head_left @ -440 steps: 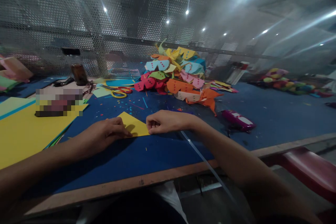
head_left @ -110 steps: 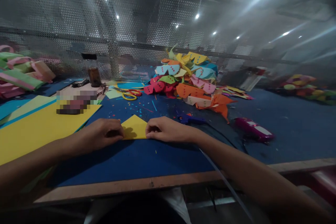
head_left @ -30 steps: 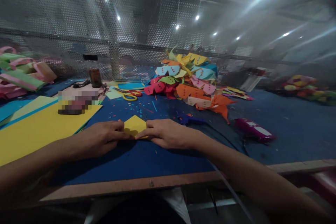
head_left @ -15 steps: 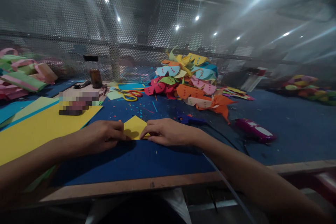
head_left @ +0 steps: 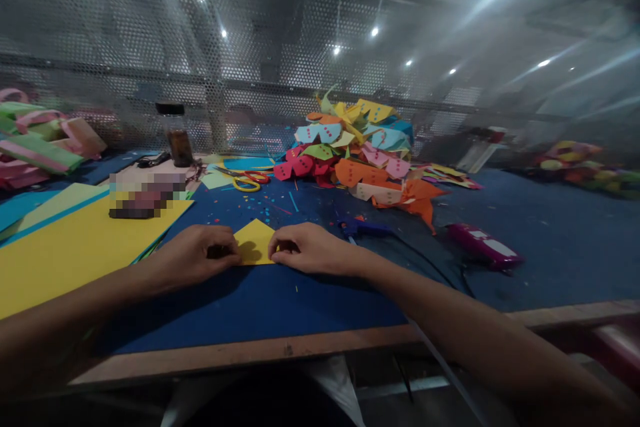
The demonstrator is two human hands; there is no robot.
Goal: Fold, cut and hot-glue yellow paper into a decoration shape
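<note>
Head view: left hand and right hand pinch a flat yellow paper triangle.

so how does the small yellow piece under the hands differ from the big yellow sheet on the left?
The small yellow piece is folded to a point; the big yellow sheet lies flat and unfolded. The piece is far smaller than the sheet. The left hand and right hand press the piece at either side; the sheet is untouched by them, with a blurred-out object resting on its far corner. Both are yellow paper on the blue table.
</note>
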